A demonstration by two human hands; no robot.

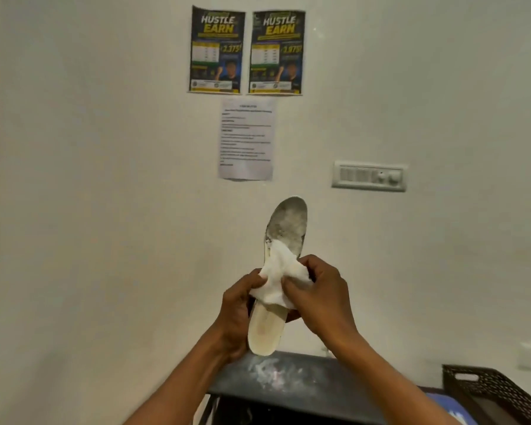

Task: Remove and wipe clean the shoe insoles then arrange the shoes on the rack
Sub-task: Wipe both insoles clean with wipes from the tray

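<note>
While your left hand [236, 314] grips the grimy pale foam insole [284, 237] and your right hand [316, 296] pinches the crumpled white cloth [278, 277], wiping looks half done; racking remains.

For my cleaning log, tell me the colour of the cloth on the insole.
The cloth is white, seen best in the head view.

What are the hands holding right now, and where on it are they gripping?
The left hand grips the insole around its middle; the right hand pinches a crumpled white cloth against that same spot.
</note>
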